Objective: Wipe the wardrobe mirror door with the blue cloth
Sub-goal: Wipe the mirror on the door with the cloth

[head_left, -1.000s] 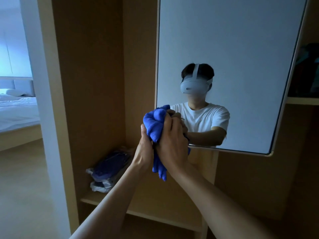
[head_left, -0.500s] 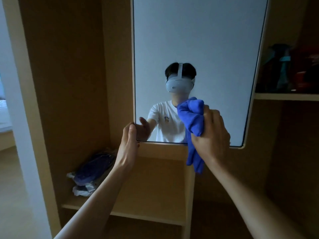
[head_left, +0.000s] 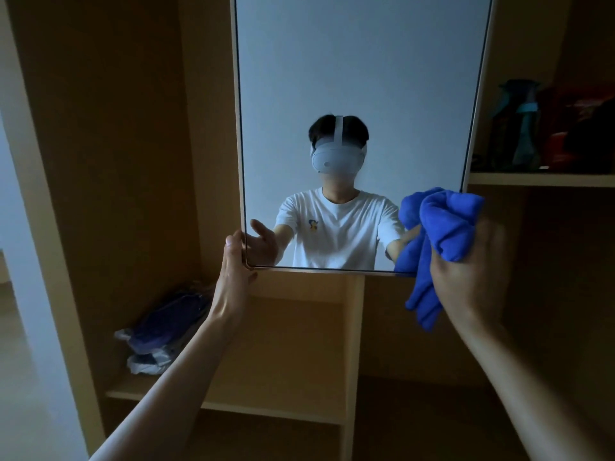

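The wardrobe mirror door (head_left: 359, 78) hangs open in front of me, its lower edge at about chest height. My left hand (head_left: 237, 264) holds the mirror's bottom left corner, fingers straight along the left edge and thumb at the corner. My right hand (head_left: 466, 274) grips the bunched blue cloth (head_left: 439, 227) at the mirror's bottom right corner. The cloth's top lies against the glass near the right edge, and its tail hangs below the mirror.
Behind the mirror stands an open wooden wardrobe with a lower shelf (head_left: 233, 404) and a vertical divider (head_left: 352, 344). A bagged dark bundle (head_left: 163, 331) lies on the shelf's left. Bottles and dark items (head_left: 545, 128) stand on an upper right shelf (head_left: 539, 179).
My hands parted: the left let go of the cloth and took the mirror's bottom left corner. The right carried the cloth rightward to the bottom right corner.
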`<state>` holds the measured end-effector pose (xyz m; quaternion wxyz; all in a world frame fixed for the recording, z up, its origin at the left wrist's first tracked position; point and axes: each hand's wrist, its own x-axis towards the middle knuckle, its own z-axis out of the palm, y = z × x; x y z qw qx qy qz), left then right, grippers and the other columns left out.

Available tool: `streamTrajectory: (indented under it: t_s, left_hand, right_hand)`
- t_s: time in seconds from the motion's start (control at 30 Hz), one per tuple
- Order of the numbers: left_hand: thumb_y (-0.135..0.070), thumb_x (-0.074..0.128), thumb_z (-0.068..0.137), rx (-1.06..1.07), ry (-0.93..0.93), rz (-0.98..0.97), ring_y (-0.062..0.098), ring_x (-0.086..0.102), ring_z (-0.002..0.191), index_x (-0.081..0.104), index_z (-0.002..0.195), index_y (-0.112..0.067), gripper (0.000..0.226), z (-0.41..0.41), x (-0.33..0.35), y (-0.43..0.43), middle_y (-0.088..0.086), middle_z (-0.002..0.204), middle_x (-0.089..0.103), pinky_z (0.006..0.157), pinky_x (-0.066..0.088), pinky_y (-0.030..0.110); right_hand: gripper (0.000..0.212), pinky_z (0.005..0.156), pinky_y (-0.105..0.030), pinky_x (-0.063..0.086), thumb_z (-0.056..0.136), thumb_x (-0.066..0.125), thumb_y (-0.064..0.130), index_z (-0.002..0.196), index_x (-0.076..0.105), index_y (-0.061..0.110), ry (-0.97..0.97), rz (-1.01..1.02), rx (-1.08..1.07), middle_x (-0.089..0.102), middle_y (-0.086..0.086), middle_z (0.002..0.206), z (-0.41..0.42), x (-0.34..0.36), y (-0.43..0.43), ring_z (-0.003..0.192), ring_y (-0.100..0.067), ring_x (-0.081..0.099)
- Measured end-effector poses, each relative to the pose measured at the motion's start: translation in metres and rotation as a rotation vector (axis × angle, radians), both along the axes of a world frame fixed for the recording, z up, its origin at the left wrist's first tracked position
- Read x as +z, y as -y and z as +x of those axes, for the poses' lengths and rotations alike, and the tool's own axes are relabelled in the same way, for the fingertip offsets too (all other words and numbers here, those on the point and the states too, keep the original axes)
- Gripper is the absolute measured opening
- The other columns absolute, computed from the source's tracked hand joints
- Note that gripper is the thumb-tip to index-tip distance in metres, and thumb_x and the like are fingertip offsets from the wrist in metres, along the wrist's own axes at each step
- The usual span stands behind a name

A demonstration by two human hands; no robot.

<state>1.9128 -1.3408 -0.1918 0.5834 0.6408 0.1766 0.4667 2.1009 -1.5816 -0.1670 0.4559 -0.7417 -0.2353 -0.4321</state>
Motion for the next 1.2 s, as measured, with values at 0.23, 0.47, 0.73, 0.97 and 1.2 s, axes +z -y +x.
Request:
streamTrajectory:
  t_s: [0.23,0.47,0.73,0.97,1.2]
  left_hand:
    - [-0.052,0.015,0.108,-0.033,0.038,0.01,0.016,0.053,0.129,0.045,0.133,-0.037,0.042,-0.004,0.002,0.002,0.008,0.148,0.05,0.1,0.043,0.032]
    - [-0.061,0.019,0.106,-0.041,0.048,-0.015,0.011,0.053,0.131,0.044,0.135,-0.043,0.043,-0.002,-0.002,-0.007,-0.001,0.146,0.052,0.107,0.043,0.036]
    - [-0.07,0.028,0.098,-0.026,0.068,-0.012,0.009,0.059,0.126,0.055,0.125,-0.05,0.043,-0.001,-0.005,-0.005,-0.01,0.132,0.063,0.115,0.042,0.045]
    - [-0.068,0.023,0.102,-0.139,0.116,-0.139,0.024,0.067,0.121,0.067,0.132,-0.02,0.072,-0.008,-0.005,-0.007,0.012,0.121,0.074,0.114,0.043,0.05]
    - [-0.07,0.021,0.101,-0.113,0.123,-0.121,0.02,0.068,0.119,0.069,0.129,-0.026,0.071,-0.01,-0.006,-0.017,0.005,0.119,0.076,0.112,0.044,0.05]
  right_hand:
    - [0.056,0.089,-0.044,0.051,0.084,0.065,0.017,0.136,0.045,0.01,-0.045,-0.081,0.156,0.052,-0.015,0.126,-0.033,-0.01,-0.054,0.111,-0.032,0.054]
    - [0.036,0.07,-0.031,0.042,0.082,0.058,0.012,0.116,0.053,0.002,0.248,-0.182,0.046,0.055,-0.013,0.093,-0.071,-0.017,-0.113,0.081,-0.029,0.056]
    - [0.049,0.079,-0.032,0.05,0.084,0.055,0.023,0.13,0.051,0.007,0.259,-0.422,0.182,0.056,-0.01,0.108,-0.105,-0.016,-0.156,0.096,-0.024,0.056]
    - [0.053,0.082,-0.034,0.055,0.09,0.063,0.017,0.138,0.047,0.004,0.243,-0.543,0.323,0.059,-0.012,0.117,-0.121,-0.017,-0.168,0.103,-0.025,0.06]
    - [0.037,0.067,-0.025,0.052,0.09,0.062,0.025,0.126,0.054,0.028,0.056,-0.549,0.598,0.059,0.009,0.108,-0.111,0.001,-0.157,0.089,-0.01,0.062]
